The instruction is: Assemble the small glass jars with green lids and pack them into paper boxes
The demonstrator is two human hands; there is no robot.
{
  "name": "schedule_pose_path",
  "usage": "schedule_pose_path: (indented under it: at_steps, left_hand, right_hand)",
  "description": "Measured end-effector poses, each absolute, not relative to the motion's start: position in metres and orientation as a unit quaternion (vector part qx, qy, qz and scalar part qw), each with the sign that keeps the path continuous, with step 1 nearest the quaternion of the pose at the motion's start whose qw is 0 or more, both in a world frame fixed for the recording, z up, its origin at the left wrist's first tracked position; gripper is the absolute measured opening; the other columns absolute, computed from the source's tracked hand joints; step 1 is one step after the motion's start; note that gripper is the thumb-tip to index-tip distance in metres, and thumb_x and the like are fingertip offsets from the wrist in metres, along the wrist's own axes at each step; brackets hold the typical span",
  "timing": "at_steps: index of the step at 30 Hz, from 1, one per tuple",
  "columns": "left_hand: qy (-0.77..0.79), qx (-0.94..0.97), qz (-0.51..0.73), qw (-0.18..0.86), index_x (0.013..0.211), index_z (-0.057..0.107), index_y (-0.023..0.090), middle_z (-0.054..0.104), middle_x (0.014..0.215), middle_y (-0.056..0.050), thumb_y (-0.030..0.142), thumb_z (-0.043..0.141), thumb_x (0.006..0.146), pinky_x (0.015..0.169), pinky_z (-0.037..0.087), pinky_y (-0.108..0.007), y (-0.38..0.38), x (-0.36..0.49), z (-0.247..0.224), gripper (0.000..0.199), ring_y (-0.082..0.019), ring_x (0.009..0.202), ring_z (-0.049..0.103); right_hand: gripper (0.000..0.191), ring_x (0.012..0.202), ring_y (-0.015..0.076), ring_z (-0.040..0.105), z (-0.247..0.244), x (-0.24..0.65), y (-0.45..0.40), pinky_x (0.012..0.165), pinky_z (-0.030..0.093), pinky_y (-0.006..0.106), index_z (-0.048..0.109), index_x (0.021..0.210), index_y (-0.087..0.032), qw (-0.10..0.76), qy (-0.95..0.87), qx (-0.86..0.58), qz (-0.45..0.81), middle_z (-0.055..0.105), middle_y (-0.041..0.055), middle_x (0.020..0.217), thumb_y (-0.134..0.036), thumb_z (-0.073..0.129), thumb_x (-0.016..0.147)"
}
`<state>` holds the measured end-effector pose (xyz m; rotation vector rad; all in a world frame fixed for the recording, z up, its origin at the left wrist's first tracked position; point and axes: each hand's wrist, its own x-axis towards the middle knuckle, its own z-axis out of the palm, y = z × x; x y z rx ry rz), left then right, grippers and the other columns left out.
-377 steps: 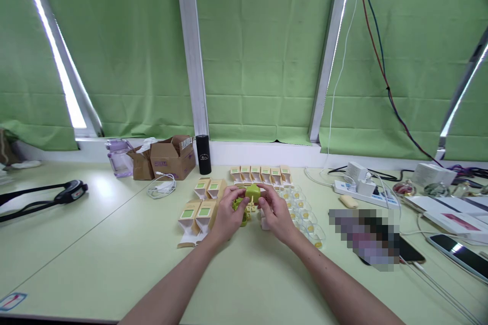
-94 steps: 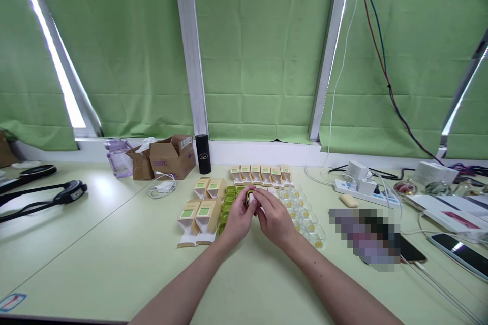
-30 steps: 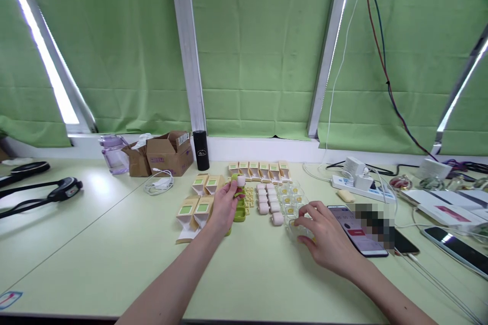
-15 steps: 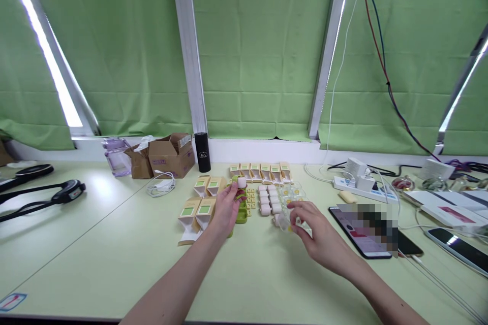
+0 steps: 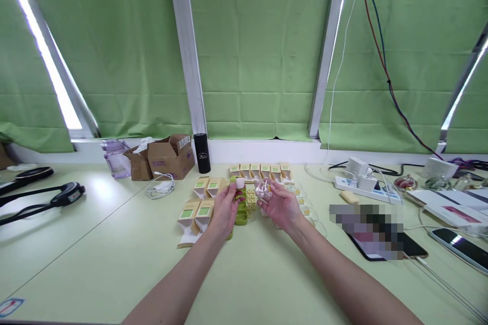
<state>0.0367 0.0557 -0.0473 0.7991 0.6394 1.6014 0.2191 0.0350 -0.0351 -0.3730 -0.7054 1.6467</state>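
Observation:
My left hand [image 5: 225,207] is closed on a small pale pink block [image 5: 240,183], pinched between thumb and fingers. Thumb and fingers of my right hand [image 5: 282,205] hold a clear, shiny plastic piece [image 5: 262,190] just right of that block; the two are apart. Below and behind my left hand stand small olive-green trays [image 5: 241,217]. Rows of tiny yellow pieces [image 5: 250,198] lie between my hands. More clear round plastic pieces [image 5: 306,202] with yellow spots spread out right of my right hand, which hides most of the other pink blocks.
Open kraft boxes with green labels [image 5: 205,212] stand at the left, with another row [image 5: 260,172] behind. Farther back are a cardboard box [image 5: 171,157], a black tumbler [image 5: 202,153] and a purple bottle [image 5: 116,158]. Phones [image 5: 412,246], cables and a power strip [image 5: 366,190] lie right.
My right hand has moved left from the clear pieces toward my left hand, bringing a clear plastic piece with it. My left hand still holds the pink block in nearly the same place.

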Motion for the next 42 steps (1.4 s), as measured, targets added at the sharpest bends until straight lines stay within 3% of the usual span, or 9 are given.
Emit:
schedule_pose_path:
  at_steps: [3,8,13,16,21,27,32,36,42]
  left_hand:
    - [0.275,0.348,0.685,0.578,0.094,0.080,0.014,0.078,0.091,-0.006,0.051,0.100,0.068,0.075,0.054,-0.029,0.055,0.036,-0.048,0.049,-0.016,0.082,0.067]
    - [0.280,0.368,0.681,0.568,0.095,0.081,0.014,0.079,0.096,-0.007,0.052,0.099,0.069,0.075,0.053,-0.029,0.054,0.037,-0.049,0.050,-0.017,0.083,0.066]
    - [0.286,0.387,0.678,0.556,0.097,0.081,0.013,0.077,0.090,-0.006,0.055,0.098,0.069,0.075,0.051,-0.028,0.055,0.037,-0.050,0.053,-0.018,0.084,0.066]
    - [0.290,0.393,0.676,0.552,0.098,0.081,0.014,0.077,0.091,-0.006,0.056,0.098,0.067,0.075,0.051,-0.028,0.053,0.038,-0.049,0.055,-0.018,0.085,0.065]
    - [0.295,0.425,0.670,0.533,0.095,0.080,0.015,0.076,0.093,-0.006,0.057,0.096,0.070,0.075,0.051,-0.028,0.048,0.039,-0.046,0.052,-0.018,0.084,0.065]
    - [0.314,0.465,0.662,0.497,0.096,0.080,0.017,0.077,0.092,-0.006,0.060,0.096,0.069,0.071,0.050,-0.028,0.044,0.041,-0.044,0.053,-0.018,0.079,0.065]
    - [0.309,0.499,0.649,0.484,0.099,0.081,0.019,0.079,0.092,-0.007,0.058,0.094,0.072,0.074,0.052,-0.030,0.039,0.044,-0.041,0.049,-0.023,0.087,0.069]
    - [0.302,0.497,0.646,0.495,0.102,0.081,0.019,0.080,0.096,-0.008,0.055,0.095,0.072,0.078,0.053,-0.031,0.038,0.045,-0.041,0.049,-0.024,0.090,0.070]
    - [0.309,0.511,0.639,0.486,0.101,0.081,0.020,0.079,0.096,-0.008,0.056,0.097,0.070,0.081,0.055,-0.033,0.038,0.045,-0.041,0.051,-0.025,0.087,0.071]
  right_hand:
    - [0.038,0.078,0.0187,0.076,-0.042,0.220,0.033,0.062,0.059,0.029,0.071,0.108,-0.027,0.617,-0.311,-0.182,0.699,0.080,0.0012,0.097,-0.028,0.088,0.074]
    - [0.055,0.084,0.0239,0.078,-0.045,0.219,0.026,0.058,0.059,0.031,0.062,0.117,-0.029,0.622,-0.398,-0.231,0.634,0.077,0.0029,0.111,-0.044,0.094,0.075]
    - [0.065,0.083,0.0195,0.069,-0.052,0.208,0.025,0.060,0.056,0.027,0.059,0.122,-0.028,0.657,-0.483,-0.290,0.501,0.076,0.0061,0.114,-0.037,0.097,0.070]
    - [0.064,0.081,0.0175,0.067,-0.054,0.204,0.021,0.066,0.056,0.029,0.058,0.127,-0.029,0.644,-0.522,-0.331,0.451,0.074,0.0066,0.123,-0.030,0.091,0.073]
    - [0.056,0.101,0.0228,0.069,-0.057,0.202,0.013,0.086,0.057,0.037,0.059,0.130,-0.029,0.628,-0.584,-0.361,0.367,0.069,0.0070,0.130,-0.023,0.081,0.079]
    - [0.045,0.115,0.0266,0.066,-0.059,0.203,0.014,0.081,0.055,0.033,0.061,0.119,-0.027,0.624,-0.602,-0.355,0.349,0.070,0.0084,0.127,-0.030,0.082,0.080]
    - [0.049,0.087,0.0213,0.070,-0.059,0.198,0.015,0.071,0.055,0.031,0.061,0.115,-0.027,0.644,-0.560,-0.336,0.399,0.075,0.0050,0.104,-0.041,0.090,0.079]
    - [0.053,0.058,0.0140,0.066,-0.059,0.195,0.017,0.047,0.051,0.026,0.058,0.113,-0.028,0.647,-0.515,-0.315,0.466,0.075,0.0035,0.108,-0.052,0.090,0.079]
    - [0.061,0.071,0.0211,0.078,-0.056,0.198,0.015,0.055,0.064,0.032,0.057,0.111,-0.028,0.633,-0.470,-0.288,0.544,0.076,0.0032,0.111,-0.053,0.096,0.071]
